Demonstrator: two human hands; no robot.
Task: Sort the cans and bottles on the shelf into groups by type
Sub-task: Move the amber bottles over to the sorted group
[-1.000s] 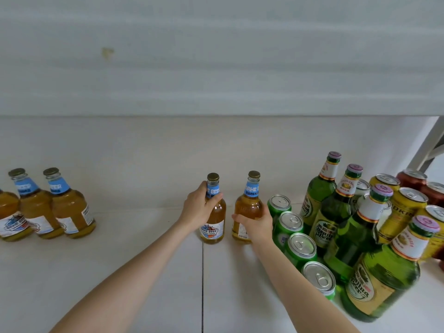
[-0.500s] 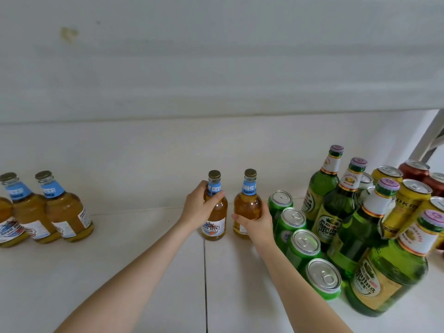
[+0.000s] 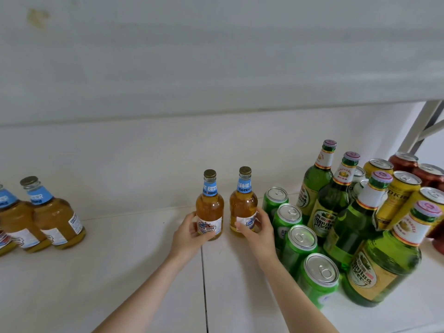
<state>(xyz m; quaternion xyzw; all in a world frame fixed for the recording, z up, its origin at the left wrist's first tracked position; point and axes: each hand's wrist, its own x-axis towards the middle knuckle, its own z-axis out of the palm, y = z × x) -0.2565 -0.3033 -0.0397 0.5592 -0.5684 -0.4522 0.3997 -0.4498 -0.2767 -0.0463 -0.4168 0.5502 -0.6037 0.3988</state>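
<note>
Two amber bottles with blue neck labels stand upright mid-shelf. My left hand (image 3: pixel 189 234) grips the lower body of the left amber bottle (image 3: pixel 209 203). My right hand (image 3: pixel 258 230) grips the lower body of the right amber bottle (image 3: pixel 243 200). More amber bottles of the same kind (image 3: pixel 54 213) stand at the far left. To the right a row of green cans (image 3: pixel 299 243) runs toward me, with several green bottles (image 3: pixel 336 207) behind it, then yellow cans (image 3: pixel 398 193) and red cans (image 3: pixel 427 171).
The white shelf board (image 3: pixel 120 272) has a seam down its middle, with bare room between the far-left bottles and my hands. The underside of an upper shelf (image 3: pixel 216 56) hangs overhead. A grey metal frame brace (image 3: pixel 422 126) stands at the back right.
My left hand slid from the neck of the left bottle down to its lower body. My right hand stayed on the right bottle. Both bottles stand about where they were.
</note>
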